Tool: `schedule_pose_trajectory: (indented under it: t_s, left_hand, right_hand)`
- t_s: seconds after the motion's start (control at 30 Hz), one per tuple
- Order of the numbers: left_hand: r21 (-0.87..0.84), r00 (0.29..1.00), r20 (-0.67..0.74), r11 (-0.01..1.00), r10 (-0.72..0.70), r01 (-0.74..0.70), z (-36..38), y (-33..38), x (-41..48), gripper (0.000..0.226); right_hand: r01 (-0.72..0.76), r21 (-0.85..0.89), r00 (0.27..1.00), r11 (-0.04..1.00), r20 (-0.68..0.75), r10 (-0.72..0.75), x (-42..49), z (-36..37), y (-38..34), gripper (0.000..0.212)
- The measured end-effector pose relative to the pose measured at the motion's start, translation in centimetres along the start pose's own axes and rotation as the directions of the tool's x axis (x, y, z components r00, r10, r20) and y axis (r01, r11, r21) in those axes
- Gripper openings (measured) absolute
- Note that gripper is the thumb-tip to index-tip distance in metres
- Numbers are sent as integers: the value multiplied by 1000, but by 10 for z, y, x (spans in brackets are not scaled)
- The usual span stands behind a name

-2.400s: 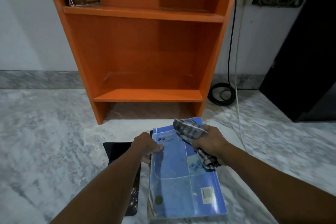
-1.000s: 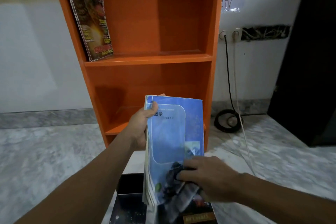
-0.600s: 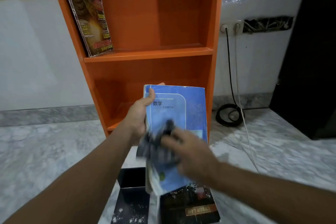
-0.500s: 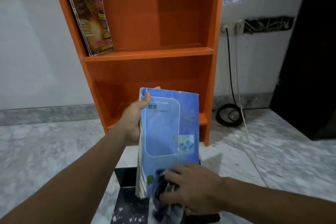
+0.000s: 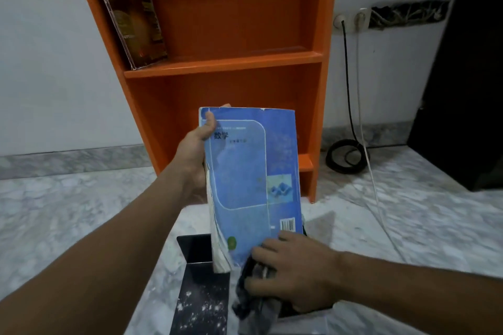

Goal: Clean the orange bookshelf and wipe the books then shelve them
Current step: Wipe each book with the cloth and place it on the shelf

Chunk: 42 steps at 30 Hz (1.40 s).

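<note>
Left hand [image 5: 194, 155] grips the blue book [image 5: 253, 177] at its upper left corner. The thumb lies over the front cover and the fingers are behind, with one fingertip showing above the top edge.

The book is held upright in the air, cover toward us, in front of the lower compartment of the orange bookshelf [image 5: 231, 65]. Its page edges fan out at the lower left.

Right hand [image 5: 294, 275] sits at the book's bottom right corner, fingers curled round a dark checked cloth [image 5: 253, 304]. We see the cloth bunched against the cover just below the barcode, its loose end hanging under the hand.

On the shelf board above, a magazine [image 5: 133, 13] leans against the left side panel.

Under the hands, a black speckled book [image 5: 201, 296] lies flat on the marble floor [image 5: 68, 212]. Something dark lies beneath the right hand too, but we cannot tell what it is.

Right of the bookshelf, a black cable [image 5: 345, 155] is coiled on the floor and runs up to a wall socket [image 5: 351, 20]; a white cable hangs beside it. A dark cabinet [image 5: 468, 76] fills the far right edge
</note>
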<state>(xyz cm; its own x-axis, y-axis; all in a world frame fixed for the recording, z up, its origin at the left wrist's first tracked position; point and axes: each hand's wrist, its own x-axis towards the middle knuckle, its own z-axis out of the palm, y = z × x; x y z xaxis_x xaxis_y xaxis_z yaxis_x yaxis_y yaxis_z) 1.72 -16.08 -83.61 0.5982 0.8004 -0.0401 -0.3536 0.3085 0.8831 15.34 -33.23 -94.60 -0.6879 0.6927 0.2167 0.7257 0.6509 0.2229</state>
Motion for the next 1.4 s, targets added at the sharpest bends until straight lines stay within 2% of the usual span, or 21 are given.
schedule_pose_trajectory:
  t_s: [0.1, 0.2, 0.27, 0.3, 0.37, 0.43, 0.47, 0.53, 0.63, 0.7, 0.77, 0.8, 0.9, 0.97, 1.03, 1.07, 1.13, 1.2, 1.27, 1.3, 1.4]
  left_hand:
    - [24, 999, -6, 999, -47, 47, -10, -1, 0, 56]
    - [18, 999, -11, 999, -47, 47, -11, 1, 0, 50]
    - [21, 1000, -8, 1000, 9, -9, -6, 3, 0, 46]
    - [19, 999, -11, 999, 46, -46, -3, 5, 1, 45]
    - [-4, 996, -17, 996, 91, -91, 3, 8, 2, 41]
    - [2, 995, -26, 995, 101, -101, 4, 12, 3, 41]
    - [21, 994, -37, 995, 100, -99, 3, 13, 2, 41]
    - [62, 995, -62, 995, 78, -74, 1, 16, 0, 45]
    - [90, 997, -62, 995, 36, -31, -1, 15, -5, 58]
    - [115, 997, -68, 993, 40, -32, 0, 12, -5, 58]
    - [143, 997, -65, 989, 52, -42, 5, 10, -2, 52]
    - [152, 997, -57, 988, 50, -41, 9, 9, 0, 51]
    - [79, 999, 17, 996, -35, 34, 25, 5, 2, 62]
    - [18, 998, -3, 998, -60, 60, 21, 4, 3, 60]
    - [31, 998, -51, 998, -45, 47, 7, 6, 3, 58]
    - [46, 997, -63, 997, -53, 56, 0, 7, 1, 59]
    - [73, 993, -97, 995, -65, 72, -11, 7, -1, 63]
    - [101, 994, -98, 993, -44, 54, -16, 5, -1, 61]
    - [117, 996, -85, 993, -4, 14, -13, 6, 0, 54]
    - [110, 997, -76, 994, 2, 7, -10, 7, 1, 53]
    - [30, 998, -44, 999, -37, 38, -3, 10, 1, 58]
  right_hand:
    - [-189, 74, 947, 979, -249, 201, 7, -39, 39, 50]
    - [-553, 141, 629, 821, -575, 523, 23, -83, 97, 47]
    - [-700, 173, 491, 693, -588, 643, 23, -84, 119, 51]
    - [-701, 128, 541, 702, -547, 639, 18, -73, 118, 51]
    - [-551, 11, 769, 834, -382, 513, 1, -41, 90, 37]
    - [-200, -112, 976, 973, -108, 188, -23, -9, 50, 24]
    - [-58, -139, 998, 989, 27, 63, -33, -2, 37, 22]
    - [-56, -88, 998, 994, 19, 58, -38, -17, 35, 14]
    - [-286, -165, 916, 944, -336, 219, -20, -60, 75, 31]
    - [-543, -80, 721, 836, -554, 416, -3, -90, 110, 43]
    - [-718, 36, 529, 695, -621, 579, 19, -109, 125, 52]
    - [-762, 70, 485, 644, -598, 638, 30, -104, 126, 53]
    - [-628, 71, 698, 775, -390, 601, 38, -60, 88, 48]
    - [-409, 96, 882, 908, -213, 420, 20, -22, 56, 35]
    - [-184, -33, 982, 982, -42, 182, 5, -14, 32, 30]
    - [-136, -75, 990, 988, -40, 133, -2, -16, 34, 28]
    - [-284, -34, 944, 958, -185, 273, -1, -37, 57, 24]
    - [-503, -11, 763, 864, -476, 438, 9, -63, 94, 32]
    - [-676, 95, 555, 730, -586, 590, 22, -84, 120, 47]
    - [-708, 96, 523, 700, -594, 611, 24, -84, 122, 51]
    - [-571, -4, 751, 821, -406, 521, 24, -46, 85, 37]
